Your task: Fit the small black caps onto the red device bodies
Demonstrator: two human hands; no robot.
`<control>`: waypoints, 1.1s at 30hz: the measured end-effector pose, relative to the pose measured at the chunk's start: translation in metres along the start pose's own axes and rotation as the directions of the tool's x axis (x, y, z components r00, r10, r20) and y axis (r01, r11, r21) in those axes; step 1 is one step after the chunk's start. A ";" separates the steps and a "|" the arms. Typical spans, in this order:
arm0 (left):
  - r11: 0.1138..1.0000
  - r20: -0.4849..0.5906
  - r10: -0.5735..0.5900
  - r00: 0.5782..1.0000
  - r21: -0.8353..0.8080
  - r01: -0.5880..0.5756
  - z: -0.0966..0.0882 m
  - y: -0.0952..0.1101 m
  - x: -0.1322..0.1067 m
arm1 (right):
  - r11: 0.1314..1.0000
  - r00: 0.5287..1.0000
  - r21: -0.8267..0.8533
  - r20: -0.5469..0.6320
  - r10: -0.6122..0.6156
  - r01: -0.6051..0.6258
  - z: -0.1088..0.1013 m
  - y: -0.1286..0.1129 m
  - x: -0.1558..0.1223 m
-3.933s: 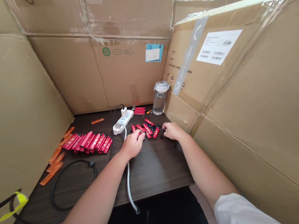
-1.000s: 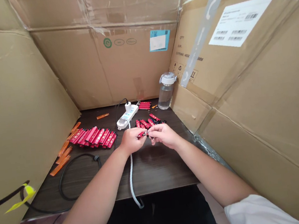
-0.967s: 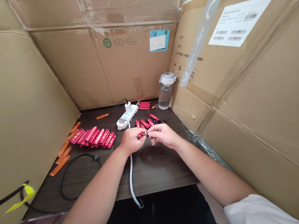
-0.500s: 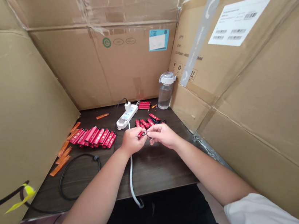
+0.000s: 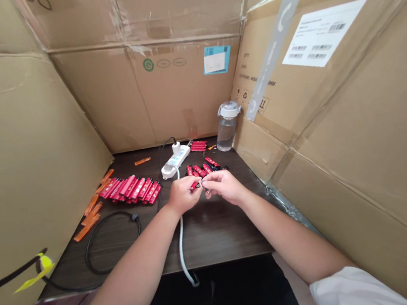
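Note:
My left hand [image 5: 184, 195] is closed around a small red bar-shaped piece [image 5: 195, 185] with a dark end, mostly hidden by the fingers. Against that end, my right hand [image 5: 225, 187] pinches with thumb and fingertips; a tiny dark or metallic bit shows there, too small to name. The two hands meet above the table's middle. Just behind them lie several loose red pieces with black parts [image 5: 199, 170]. To the left is a larger heap of red bar-shaped pieces [image 5: 131, 190] with pale printing and black ends.
A white power strip [image 5: 175, 162] with a plugged-in adapter stands behind my hands, its white cord [image 5: 181, 248] running off the front edge. A water bottle [image 5: 225, 127] stands back right, near red pieces [image 5: 198, 146]. Orange strips [image 5: 91, 217] and a black cable [image 5: 89, 252] lie left. Cardboard walls [image 5: 151, 99] surround the table.
The whole view has shifted slightly, so the scene sits a little lower and to the right. Both hands keep nearly the same grip, with only small finger movement.

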State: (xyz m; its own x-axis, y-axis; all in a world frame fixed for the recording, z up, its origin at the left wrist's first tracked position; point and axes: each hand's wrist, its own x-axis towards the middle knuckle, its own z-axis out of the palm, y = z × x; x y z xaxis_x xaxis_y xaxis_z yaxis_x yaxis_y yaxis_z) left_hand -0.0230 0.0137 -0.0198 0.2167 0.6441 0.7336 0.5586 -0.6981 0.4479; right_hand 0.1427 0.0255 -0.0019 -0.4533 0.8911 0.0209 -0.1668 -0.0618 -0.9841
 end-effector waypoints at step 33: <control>0.954 0.146 -0.259 0.955 -0.119 0.277 0.011 0.002 0.006 | 0.948 0.878 -0.052 -0.365 -0.310 0.313 0.000 0.000 0.004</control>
State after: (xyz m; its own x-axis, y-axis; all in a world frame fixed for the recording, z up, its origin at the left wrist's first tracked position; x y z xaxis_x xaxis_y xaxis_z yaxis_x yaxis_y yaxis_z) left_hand -0.0119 0.0195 -0.0201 0.1790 0.8414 0.5099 0.4977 -0.5245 0.6908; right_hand 0.1413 0.0293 -0.0021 -0.0267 0.9655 0.2589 -0.2546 0.2438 -0.9358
